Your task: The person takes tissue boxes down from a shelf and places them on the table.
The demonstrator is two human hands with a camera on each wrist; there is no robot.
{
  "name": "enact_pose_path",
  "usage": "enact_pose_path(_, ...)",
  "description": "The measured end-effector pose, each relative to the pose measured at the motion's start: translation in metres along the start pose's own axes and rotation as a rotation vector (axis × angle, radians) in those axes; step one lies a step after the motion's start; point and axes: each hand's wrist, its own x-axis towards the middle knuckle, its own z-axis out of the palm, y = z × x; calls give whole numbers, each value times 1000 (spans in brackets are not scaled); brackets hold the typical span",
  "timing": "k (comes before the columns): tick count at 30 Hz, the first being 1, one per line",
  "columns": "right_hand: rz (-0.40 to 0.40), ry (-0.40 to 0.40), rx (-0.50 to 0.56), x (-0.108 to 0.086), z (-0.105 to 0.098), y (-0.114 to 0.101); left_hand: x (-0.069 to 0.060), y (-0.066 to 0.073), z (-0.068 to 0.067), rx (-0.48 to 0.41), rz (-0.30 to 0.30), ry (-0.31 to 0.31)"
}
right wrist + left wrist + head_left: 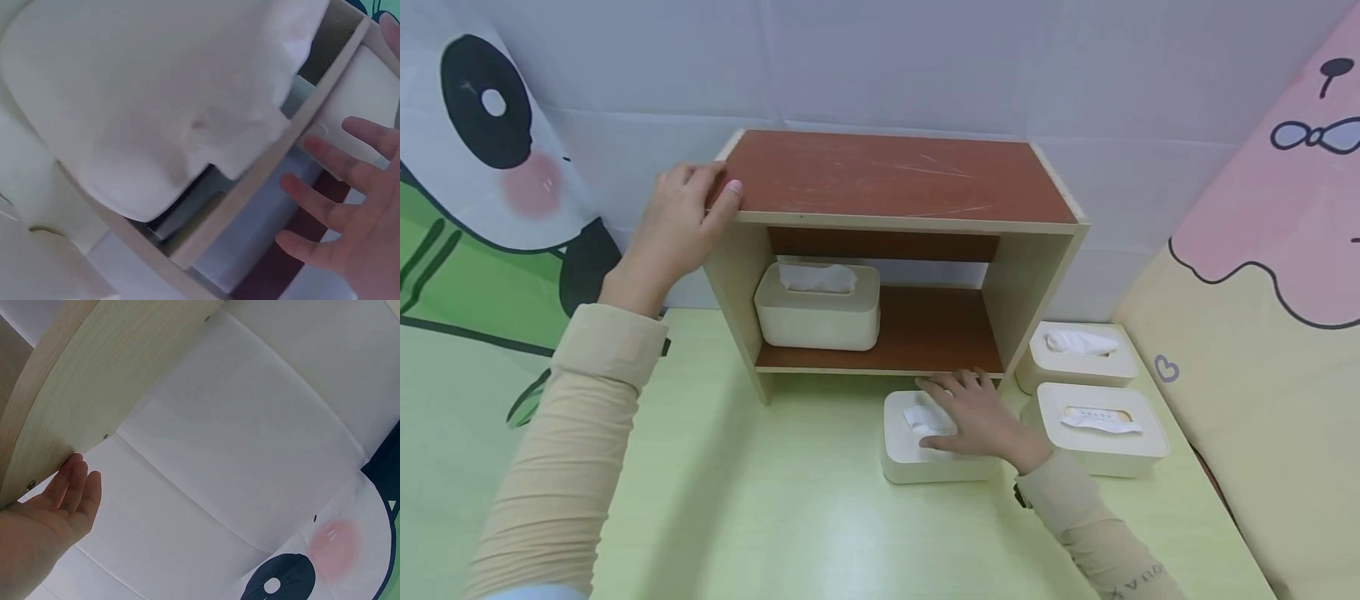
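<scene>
A two-tier wooden shelf [887,179] with a reddish-brown top stands against the wall. My left hand [681,221] rests at its upper left corner, thumb on the top. The left wrist view shows that hand's fingers [75,487] at the edge of the pale side panel [106,381]. My right hand [981,417] is over a white tissue box [940,472] on the table before the shelf, hiding part of its lid. Its fingers [315,203] are spread in the right wrist view; contact with the box cannot be told. Another tissue box [817,321] sits inside the shelf at left.
Right of the shelf, a tissue box [1078,358] stands at the back and another tissue box [1101,442] in front of it, both near the right side of the pale green table [790,517]. Cartoon-printed sheets [1247,208] hang on both sides.
</scene>
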Motion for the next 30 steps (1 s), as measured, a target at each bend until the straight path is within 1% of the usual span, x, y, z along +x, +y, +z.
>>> enact_pose_path(4,-23,43,-20,13,-13,-1,1,0,0,-6,3,-1)
enact_pose_path(10,-11,26,-16,35,-29,-1,1,-1,0,-5,8,0)
enact_pose_path(14,-17,37,-22,52,-37,0,1,-2,0,-6,11,3)
enact_pose_path(21,-17,62,-33,82,-48,3,0,-2,0,-7,11,3)
enact_pose_path(26,-14,72,-22,103,-54,3,0,-1,0,-10,11,2)
enact_pose_path(30,-10,61,-22,121,-56,4,0,0,0,-13,13,3)
